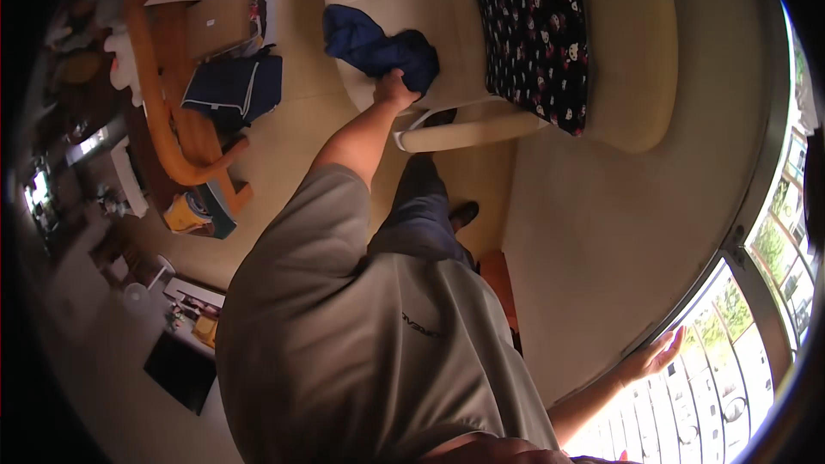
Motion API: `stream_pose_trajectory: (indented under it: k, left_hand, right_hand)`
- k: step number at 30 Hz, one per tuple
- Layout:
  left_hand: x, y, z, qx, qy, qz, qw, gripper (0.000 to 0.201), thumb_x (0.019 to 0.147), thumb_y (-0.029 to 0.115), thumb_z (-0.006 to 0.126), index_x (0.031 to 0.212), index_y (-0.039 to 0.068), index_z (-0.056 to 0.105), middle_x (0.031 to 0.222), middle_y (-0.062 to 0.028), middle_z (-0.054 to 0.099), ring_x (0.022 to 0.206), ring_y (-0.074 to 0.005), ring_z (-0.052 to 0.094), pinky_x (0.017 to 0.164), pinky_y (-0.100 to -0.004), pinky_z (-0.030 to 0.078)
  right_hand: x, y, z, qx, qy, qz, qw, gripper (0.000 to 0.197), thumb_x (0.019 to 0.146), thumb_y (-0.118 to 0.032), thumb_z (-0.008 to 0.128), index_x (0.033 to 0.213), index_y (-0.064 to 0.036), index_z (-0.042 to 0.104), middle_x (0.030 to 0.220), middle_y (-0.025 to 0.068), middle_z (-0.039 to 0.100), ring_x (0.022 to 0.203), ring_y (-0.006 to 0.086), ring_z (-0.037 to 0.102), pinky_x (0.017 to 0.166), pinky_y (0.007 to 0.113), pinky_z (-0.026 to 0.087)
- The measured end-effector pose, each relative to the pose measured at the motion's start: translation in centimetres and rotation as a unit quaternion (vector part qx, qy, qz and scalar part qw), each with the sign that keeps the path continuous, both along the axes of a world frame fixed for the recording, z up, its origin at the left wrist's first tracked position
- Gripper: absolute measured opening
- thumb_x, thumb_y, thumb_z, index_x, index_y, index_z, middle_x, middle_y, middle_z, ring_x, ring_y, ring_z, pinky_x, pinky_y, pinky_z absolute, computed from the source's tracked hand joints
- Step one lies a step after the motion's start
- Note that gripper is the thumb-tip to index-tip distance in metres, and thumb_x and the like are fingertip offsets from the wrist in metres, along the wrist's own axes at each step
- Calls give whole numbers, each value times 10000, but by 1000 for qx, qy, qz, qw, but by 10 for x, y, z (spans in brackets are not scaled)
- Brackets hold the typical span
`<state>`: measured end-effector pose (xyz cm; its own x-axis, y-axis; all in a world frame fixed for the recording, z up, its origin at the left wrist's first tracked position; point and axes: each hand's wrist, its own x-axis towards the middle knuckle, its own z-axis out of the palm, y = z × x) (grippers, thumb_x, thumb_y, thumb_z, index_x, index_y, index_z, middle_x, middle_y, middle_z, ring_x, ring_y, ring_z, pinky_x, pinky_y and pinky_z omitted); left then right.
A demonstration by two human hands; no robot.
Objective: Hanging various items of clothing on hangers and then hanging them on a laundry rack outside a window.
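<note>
My left hand (395,91), on an outstretched arm, is closed on the edge of a crumpled dark blue cloth (368,39), perhaps a garment. The cloth lies bunched on the seat of a cream armchair (447,9). A black cloth with small white and pink figures (537,34) covers the chair's back. Off to the right, beside a bright window (713,378), my right hand (653,357) is raised with fingers stretched out and nothing in it.
The chair's curved armrest (481,131) lies just below my left hand. At the left, a wooden bench (176,150) bears a navy bag (232,90) and a brown box (219,21). A plain wall (601,241) runs along the right. My feet stand near the chair.
</note>
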<state>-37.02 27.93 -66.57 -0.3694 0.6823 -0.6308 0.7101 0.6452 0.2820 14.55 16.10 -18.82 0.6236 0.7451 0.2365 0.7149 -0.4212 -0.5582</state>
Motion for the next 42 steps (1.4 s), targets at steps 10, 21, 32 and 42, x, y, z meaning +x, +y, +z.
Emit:
stream_pose_trajectory:
  k: [10, 21, 32, 42]
  left_hand:
    - [-10, 8, -1, 107, -217, 63, 968, 231, 650, 135, 716, 750, 64, 520, 688, -17, 514, 647, -148, 483, 593, -302, 412]
    - [86, -70, 299, 156, -541, -260, 784, 259, 661, -26, 604, 683, 94, 375, 638, 27, 377, 619, -73, 387, 557, -257, 351]
    - [192, -257, 440, 46, -628, -519, 578, 349, 762, -56, 675, 613, 74, 388, 595, -27, 411, 543, -174, 402, 526, -326, 312]
    - [273, -314, 497, 120, -617, -496, 598, 205, 846, -43, 657, 784, 82, 507, 782, 36, 511, 736, -55, 460, 697, -205, 399]
  right_hand:
    - [5, -6, 2, -77, -73, -55, 993, 365, 987, -296, 545, 1257, -53, 586, 1270, 144, 572, 1169, 258, 543, 996, 391, 437]
    - [-63, -40, -2, 124, 43, 106, 986, 275, 918, -17, 542, 1184, -22, 611, 1216, 126, 612, 1055, 226, 606, 907, 342, 499]
    - [-129, -268, -127, 98, 748, -82, 651, 385, 980, -276, 551, 1259, -11, 575, 1220, 114, 632, 1078, 246, 630, 940, 404, 522]
    - [-81, -463, -36, 388, 660, -96, 636, 110, 923, -52, 534, 1004, -53, 608, 876, 38, 646, 762, 148, 628, 682, 292, 526]
